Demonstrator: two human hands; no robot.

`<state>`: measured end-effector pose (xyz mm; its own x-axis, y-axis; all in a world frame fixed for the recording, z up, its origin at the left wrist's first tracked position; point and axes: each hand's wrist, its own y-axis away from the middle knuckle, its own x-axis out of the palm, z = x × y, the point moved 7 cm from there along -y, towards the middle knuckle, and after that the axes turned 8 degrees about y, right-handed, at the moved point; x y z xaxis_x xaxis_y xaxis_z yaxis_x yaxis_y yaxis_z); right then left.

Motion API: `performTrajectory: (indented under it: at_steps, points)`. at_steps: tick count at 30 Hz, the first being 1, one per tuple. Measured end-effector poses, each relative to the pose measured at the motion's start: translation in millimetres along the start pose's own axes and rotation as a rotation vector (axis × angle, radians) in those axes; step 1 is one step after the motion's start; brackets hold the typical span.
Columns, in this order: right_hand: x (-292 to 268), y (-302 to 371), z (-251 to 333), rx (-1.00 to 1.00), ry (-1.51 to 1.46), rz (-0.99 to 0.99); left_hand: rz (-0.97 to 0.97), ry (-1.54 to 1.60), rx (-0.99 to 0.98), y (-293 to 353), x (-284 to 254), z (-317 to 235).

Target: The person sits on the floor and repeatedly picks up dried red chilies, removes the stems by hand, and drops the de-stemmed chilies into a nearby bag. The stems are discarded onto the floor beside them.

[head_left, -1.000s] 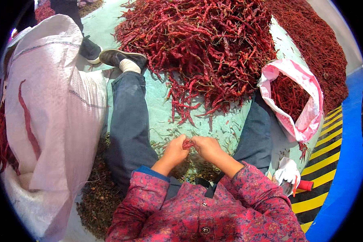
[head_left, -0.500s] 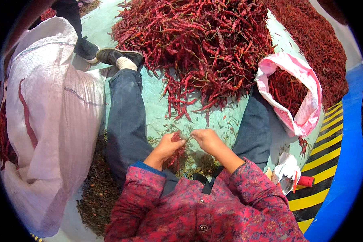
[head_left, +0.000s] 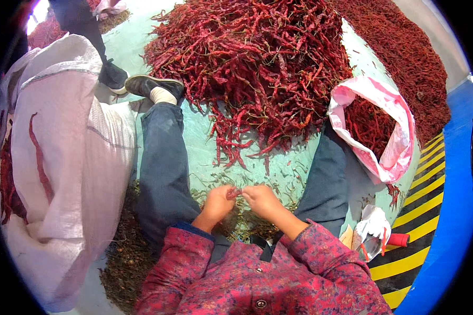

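Note:
Between my legs, my left hand (head_left: pixel 218 203) is closed around a dried red chili (head_left: pixel 233 193), whose end sticks out past the thumb. My right hand (head_left: pixel 263 201) meets it from the other side, thumb and fingers pinched at the chili's end. Whether that pinch is on a stem is too small to make out. Below and around the hands, loose stems and bits (head_left: pixel 247 223) lie on the pale green sheet (head_left: pixel 215 176). Just beyond rises a large heap of dried red chilies (head_left: pixel 252 63), with a few strays at its near edge.
A big white woven sack (head_left: pixel 63 157) stands at left, beside dark plant scraps (head_left: pixel 125 268). Right of my leg sits a pink-and-white bag (head_left: pixel 399 152) of chilies. Another heap (head_left: pixel 404 58) lies behind it. A person's shoe (head_left: pixel 113 77) is at far left.
My hands have come together, and the right fingers now touch the chili. The red chilies seen below my left hand earlier no longer show there. The view has shifted slightly.

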<state>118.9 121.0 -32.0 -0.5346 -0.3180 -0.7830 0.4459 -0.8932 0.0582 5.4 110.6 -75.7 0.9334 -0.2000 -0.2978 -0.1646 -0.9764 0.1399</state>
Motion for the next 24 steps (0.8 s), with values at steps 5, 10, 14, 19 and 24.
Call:
performTrajectory:
  at_steps: [5, 10, 14, 19, 24]
  points:
    - [16, 21, -29, 0.426, -0.667, 0.419, 0.380, 0.577, -0.328, 15, 14, -7]
    - [15, 40, -5, 0.438, -1.232, 0.538, 0.581, 1.018, -0.343, 27, 22, -34]
    - [9, 24, -27, 0.425, -0.863, 0.408, 0.431, 0.863, -0.377, 18, 23, -9]
    - [5, 10, -47, 0.463, -0.682, 0.232, 0.253, 0.926, -0.416, 10, 15, -3]
    - [0, -4, -48, 0.424, -0.573, 0.083, 0.134, 0.951, -0.397, -1, 12, 4]
